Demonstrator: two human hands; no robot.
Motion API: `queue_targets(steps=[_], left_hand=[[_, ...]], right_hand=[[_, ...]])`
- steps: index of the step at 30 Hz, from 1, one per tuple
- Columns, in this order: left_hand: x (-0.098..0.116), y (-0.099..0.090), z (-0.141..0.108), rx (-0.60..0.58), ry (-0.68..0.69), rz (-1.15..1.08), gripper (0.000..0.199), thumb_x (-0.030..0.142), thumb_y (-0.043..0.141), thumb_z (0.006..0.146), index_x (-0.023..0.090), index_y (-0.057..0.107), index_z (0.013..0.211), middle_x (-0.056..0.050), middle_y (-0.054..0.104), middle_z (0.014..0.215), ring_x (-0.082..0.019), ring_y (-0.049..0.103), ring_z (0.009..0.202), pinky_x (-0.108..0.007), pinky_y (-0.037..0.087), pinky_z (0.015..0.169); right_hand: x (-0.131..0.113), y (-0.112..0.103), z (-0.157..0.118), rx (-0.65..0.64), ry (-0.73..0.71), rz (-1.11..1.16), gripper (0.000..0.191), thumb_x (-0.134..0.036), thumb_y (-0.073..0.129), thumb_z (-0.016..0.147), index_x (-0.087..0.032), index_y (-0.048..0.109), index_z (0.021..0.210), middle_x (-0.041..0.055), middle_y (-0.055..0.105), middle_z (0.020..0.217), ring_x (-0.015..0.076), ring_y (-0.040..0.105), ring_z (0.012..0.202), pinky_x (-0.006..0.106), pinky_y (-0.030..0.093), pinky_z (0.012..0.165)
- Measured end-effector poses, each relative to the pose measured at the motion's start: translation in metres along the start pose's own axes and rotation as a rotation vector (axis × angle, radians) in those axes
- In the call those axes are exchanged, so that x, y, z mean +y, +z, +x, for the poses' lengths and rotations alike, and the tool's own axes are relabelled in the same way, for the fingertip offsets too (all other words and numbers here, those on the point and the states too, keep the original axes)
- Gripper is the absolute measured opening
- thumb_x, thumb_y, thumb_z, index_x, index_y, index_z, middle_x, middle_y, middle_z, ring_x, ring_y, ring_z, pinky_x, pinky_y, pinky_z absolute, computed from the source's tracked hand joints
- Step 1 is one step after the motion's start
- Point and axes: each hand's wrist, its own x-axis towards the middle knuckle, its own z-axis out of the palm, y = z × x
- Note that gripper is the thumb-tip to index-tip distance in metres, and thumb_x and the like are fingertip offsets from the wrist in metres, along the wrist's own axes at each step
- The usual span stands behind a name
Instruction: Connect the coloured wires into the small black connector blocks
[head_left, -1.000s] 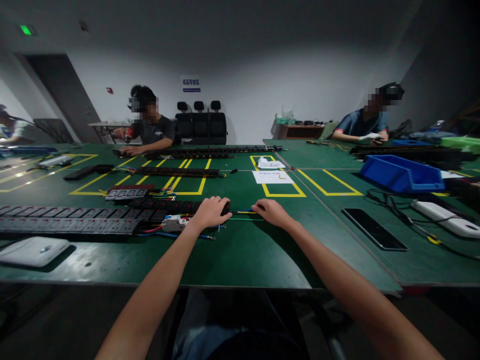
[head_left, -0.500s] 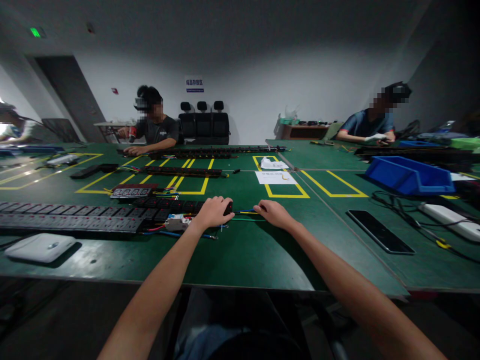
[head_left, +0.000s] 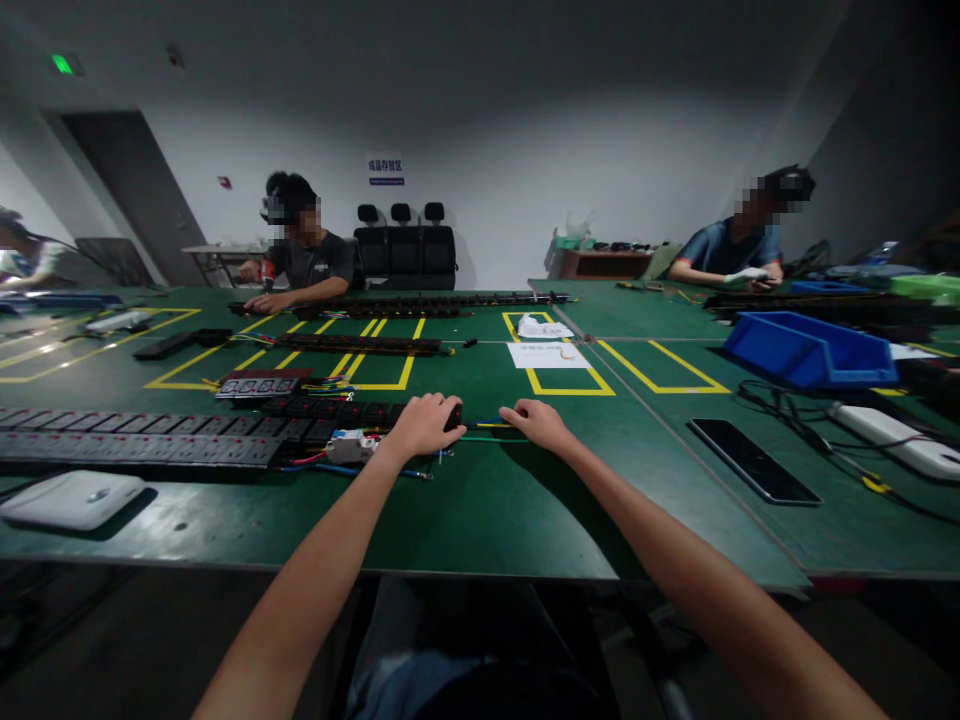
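My left hand (head_left: 425, 425) is wrapped over the right end of a black socket strip (head_left: 356, 410) on the green table. Blue, yellow and green wires (head_left: 484, 432) run out from that end to the right. My right hand (head_left: 536, 422) is closed on these wires, a short way from my left hand. Nearer to me lies a longer black socket strip (head_left: 187, 452) with red marks. A white and grey breaker (head_left: 352, 446) sits at its right end, with red and blue wires (head_left: 375, 470) beside it.
A white box (head_left: 75, 500) lies at the near left. To the right are a black phone (head_left: 752, 460), a blue bin (head_left: 810, 350), a white power strip (head_left: 896, 440) and cables. White papers (head_left: 549, 355) lie farther back. Two people sit across the table, another at far left.
The view has shifted slightly, so the table's contents appear a little farther left. Both hands keep nearly the same pose, still on the strip end and the wires.
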Motion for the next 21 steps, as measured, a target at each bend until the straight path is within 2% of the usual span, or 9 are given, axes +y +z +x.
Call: queue_targets(steps=[5, 15, 21], left_hand=[[0.0008, -0.0011, 0.0003, -0.003, -0.009, 0.010, 0.051, 0.055, 0.052, 0.095, 0.020, 0.059, 0.132, -0.013, 0.068, 0.114, -0.031, 0.063, 0.106, -0.041, 0.047, 0.088], [0.0003, -0.0008, -0.0005, 0.008, -0.004, -0.004, 0.051, 0.055, 0.051, 0.096, 0.020, 0.058, 0.132, -0.013, 0.068, 0.114, -0.031, 0.063, 0.105, -0.040, 0.047, 0.086], [-0.0014, 0.0005, -0.0003, 0.011, 0.005, 0.006, 0.051, 0.055, 0.051, 0.096, 0.020, 0.058, 0.133, -0.012, 0.068, 0.114, -0.030, 0.063, 0.105, -0.040, 0.047, 0.086]], right_hand=[[-0.0028, 0.0010, -0.0003, 0.016, 0.018, -0.050, 0.045, -0.059, 0.051, 0.097, -0.022, 0.065, 0.075, 0.0052, 0.070, 0.078, 0.0189, 0.060, 0.071, 0.027, 0.031, 0.059], [-0.0069, -0.0015, 0.0045, -0.032, 0.083, -0.057, 0.039, -0.056, 0.061, 0.093, -0.022, 0.064, 0.075, 0.0040, 0.070, 0.075, 0.0168, 0.060, 0.066, 0.027, 0.031, 0.058], [-0.0062, -0.0026, 0.0039, -0.023, 0.038, -0.046, 0.040, -0.056, 0.059, 0.094, -0.021, 0.066, 0.075, 0.0038, 0.069, 0.073, 0.0165, 0.059, 0.066, 0.026, 0.031, 0.057]])
